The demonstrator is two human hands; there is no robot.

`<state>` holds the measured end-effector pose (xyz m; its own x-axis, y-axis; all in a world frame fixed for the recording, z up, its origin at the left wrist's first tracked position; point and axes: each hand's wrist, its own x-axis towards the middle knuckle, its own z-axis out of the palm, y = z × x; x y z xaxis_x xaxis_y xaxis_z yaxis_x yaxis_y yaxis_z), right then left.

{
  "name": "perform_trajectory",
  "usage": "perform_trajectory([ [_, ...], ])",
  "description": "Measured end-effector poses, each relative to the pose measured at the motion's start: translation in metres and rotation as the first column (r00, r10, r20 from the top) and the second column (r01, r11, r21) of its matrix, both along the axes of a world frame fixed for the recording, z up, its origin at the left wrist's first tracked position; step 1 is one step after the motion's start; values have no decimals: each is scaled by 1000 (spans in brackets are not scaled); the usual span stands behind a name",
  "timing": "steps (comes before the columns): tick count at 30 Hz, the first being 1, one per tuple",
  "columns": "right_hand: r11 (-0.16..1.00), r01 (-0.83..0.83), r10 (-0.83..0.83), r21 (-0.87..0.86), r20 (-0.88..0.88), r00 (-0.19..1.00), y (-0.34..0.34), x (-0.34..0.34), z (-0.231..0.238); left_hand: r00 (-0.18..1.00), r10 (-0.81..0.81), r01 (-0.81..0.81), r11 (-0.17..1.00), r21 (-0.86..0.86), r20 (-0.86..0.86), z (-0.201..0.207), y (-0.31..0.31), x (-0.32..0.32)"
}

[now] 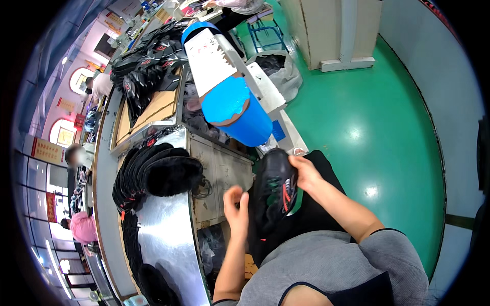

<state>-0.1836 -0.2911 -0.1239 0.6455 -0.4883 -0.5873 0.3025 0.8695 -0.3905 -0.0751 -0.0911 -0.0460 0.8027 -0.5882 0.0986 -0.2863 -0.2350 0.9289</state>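
A black sports shoe upper (273, 186) with red and white marks on its side is held upright over my lap. Green shows through its middle. My right hand (305, 174) grips its upper right edge, thumb and fingers closed on it. Left of the shoe, apart from it, is my left hand (236, 210). Its fingers are loosely curled, with the thumb standing away from them, and I see nothing in it. Black trousers lie beneath the shoe.
On the metal-topped bench (166, 232) at left stands a row of black fuzzy insole-shaped pieces (173, 172). Black shoe parts (148, 66) are heaped farther back. Ahead is a blue-covered, cylinder-like machine part (237, 112). A plastic bag (286, 74) sits on the green floor (367, 137).
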Motion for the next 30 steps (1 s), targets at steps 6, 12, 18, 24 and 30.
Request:
perform_trajectory([
  [6,967,86,-106,239,71,992,-8,-23,9,842,-274,46,894,445,464,11,18,-74],
  [12,971,169,-184,171,77,980,-22,-36,20,807,-292,71,910,408,512,-12,-15,-59],
  [18,464,-181,-150,-867,-279,948,-59,-47,22,836,-535,456,799,392,119,-13,-13,0],
  [24,-547,-468,309,-694,-687,658,-70,7,69,886,-460,389,808,442,63,9,-47,51],
  [30,-197,-625,260,-756,-655,710,-86,45,50,776,-60,89,996,16,-628,6,-106,80],
])
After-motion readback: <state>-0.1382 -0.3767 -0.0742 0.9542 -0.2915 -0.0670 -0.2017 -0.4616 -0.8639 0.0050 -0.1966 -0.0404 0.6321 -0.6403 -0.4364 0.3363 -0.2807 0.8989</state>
